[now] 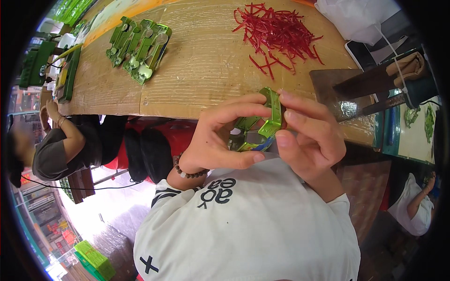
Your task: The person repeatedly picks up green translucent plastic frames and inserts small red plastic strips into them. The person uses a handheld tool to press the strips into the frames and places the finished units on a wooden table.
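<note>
My left hand (220, 133) curls around a shiny green plastic part (271, 112), a hollow frame with a blue-and-yellow patch low on it. Its thumb lies below the part and its fingers reach over the top. On the other side, my right hand (311, 136) has its fingertips against the part's right edge. Whether a small piece sits between those fingertips and the part, I cannot make out. Both hands are raised just in front of the table edge. Several similar green plastic parts (139, 47) lie side by side on the cardboard-covered table (197, 61).
A heap of thin red strips (279, 35) lies at the far right of the table. Near the right edge stands a dark metal fixture (365, 89), with a white plastic bag (351, 18) behind it. A green machine (42, 61) is at far left, beside a seated person (61, 145).
</note>
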Demonstrator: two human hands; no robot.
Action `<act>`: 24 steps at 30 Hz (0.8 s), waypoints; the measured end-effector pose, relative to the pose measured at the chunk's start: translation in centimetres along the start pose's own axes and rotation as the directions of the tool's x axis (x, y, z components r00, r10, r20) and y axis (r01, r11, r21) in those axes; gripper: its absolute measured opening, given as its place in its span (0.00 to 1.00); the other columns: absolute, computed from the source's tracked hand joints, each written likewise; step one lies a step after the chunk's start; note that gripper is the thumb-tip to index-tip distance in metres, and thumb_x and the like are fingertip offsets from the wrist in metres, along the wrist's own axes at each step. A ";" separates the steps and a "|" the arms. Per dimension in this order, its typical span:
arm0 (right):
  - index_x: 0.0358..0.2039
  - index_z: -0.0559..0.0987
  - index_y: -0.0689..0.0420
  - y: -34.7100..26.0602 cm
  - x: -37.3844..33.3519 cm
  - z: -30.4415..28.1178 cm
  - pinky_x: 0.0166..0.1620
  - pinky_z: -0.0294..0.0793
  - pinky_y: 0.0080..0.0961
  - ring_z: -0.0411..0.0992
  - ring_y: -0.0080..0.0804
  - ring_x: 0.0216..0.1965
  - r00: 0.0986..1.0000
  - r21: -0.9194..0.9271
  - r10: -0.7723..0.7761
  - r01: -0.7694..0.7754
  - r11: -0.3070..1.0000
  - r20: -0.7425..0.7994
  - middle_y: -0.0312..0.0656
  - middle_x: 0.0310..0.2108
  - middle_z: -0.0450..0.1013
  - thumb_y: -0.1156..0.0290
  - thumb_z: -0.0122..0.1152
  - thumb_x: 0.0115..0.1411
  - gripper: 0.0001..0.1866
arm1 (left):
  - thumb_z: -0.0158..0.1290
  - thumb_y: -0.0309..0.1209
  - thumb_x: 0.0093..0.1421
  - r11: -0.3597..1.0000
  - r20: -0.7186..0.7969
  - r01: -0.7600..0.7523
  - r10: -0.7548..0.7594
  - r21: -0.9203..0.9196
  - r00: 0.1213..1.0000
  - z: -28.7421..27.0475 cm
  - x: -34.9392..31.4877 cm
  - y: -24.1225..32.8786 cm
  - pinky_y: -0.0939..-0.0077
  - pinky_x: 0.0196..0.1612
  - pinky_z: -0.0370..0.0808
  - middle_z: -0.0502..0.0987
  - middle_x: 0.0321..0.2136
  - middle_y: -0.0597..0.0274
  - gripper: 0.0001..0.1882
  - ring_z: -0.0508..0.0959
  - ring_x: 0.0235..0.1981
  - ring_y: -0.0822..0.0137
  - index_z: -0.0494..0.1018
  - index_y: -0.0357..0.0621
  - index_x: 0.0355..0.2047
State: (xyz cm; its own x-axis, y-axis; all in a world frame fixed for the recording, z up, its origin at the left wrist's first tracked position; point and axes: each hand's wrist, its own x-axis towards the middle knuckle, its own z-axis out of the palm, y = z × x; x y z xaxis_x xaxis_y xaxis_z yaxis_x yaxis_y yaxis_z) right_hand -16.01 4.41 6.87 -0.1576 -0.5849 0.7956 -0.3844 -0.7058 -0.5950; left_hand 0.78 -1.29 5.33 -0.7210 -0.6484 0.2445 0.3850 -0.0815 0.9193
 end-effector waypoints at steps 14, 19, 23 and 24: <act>0.42 0.73 0.64 0.6 -1.2 0.0 0.39 0.78 0.29 0.74 0.45 0.39 0.987 -0.203 -0.128 0.145 0.968 0.096 0.57 0.40 0.71 0.69 0.71 0.44 0.25 | 0.63 0.23 0.40 0.947 -0.014 0.187 -0.197 -0.261 0.980 0.2 -0.1 0.2 0.69 0.54 0.64 0.72 0.45 0.52 0.33 0.71 0.48 0.63 0.66 0.29 0.49; 0.41 0.76 0.56 0.3 -1.1 0.4 0.34 0.78 0.27 0.75 0.40 0.36 0.998 -0.184 -0.055 0.061 0.981 0.039 0.48 0.41 0.72 0.69 0.72 0.41 0.25 | 0.63 0.23 0.40 0.960 -0.040 0.159 -0.172 -0.229 0.984 0.2 -0.3 -0.1 0.68 0.53 0.64 0.71 0.45 0.53 0.32 0.70 0.48 0.63 0.67 0.30 0.49; 0.40 0.76 0.58 1.1 -1.5 0.7 0.37 0.78 0.29 0.74 0.41 0.38 0.999 0.097 0.040 -0.037 0.995 -0.032 0.50 0.41 0.71 0.71 0.74 0.39 0.25 | 0.63 0.23 0.40 1.000 -0.131 -0.013 0.014 0.006 0.991 1.1 0.0 -0.6 0.68 0.53 0.63 0.69 0.48 0.49 0.32 0.69 0.49 0.62 0.67 0.32 0.49; 0.40 0.76 0.58 1.2 -1.5 0.6 0.37 0.77 0.30 0.74 0.41 0.39 0.998 0.139 0.047 -0.042 0.989 -0.036 0.50 0.42 0.71 0.71 0.74 0.38 0.25 | 0.63 0.23 0.40 0.998 -0.100 -0.041 0.046 0.057 0.994 1.2 0.0 -0.6 0.68 0.53 0.63 0.68 0.49 0.49 0.32 0.69 0.50 0.61 0.67 0.32 0.49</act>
State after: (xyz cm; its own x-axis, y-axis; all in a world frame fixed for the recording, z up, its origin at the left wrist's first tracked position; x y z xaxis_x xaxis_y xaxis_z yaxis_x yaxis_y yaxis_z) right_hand -15.65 4.20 4.87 -0.2082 -0.6029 0.7701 -0.2477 -0.7292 -0.6379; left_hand -0.13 -0.33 5.15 -0.6411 -0.7239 0.2548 0.3807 -0.0116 0.9246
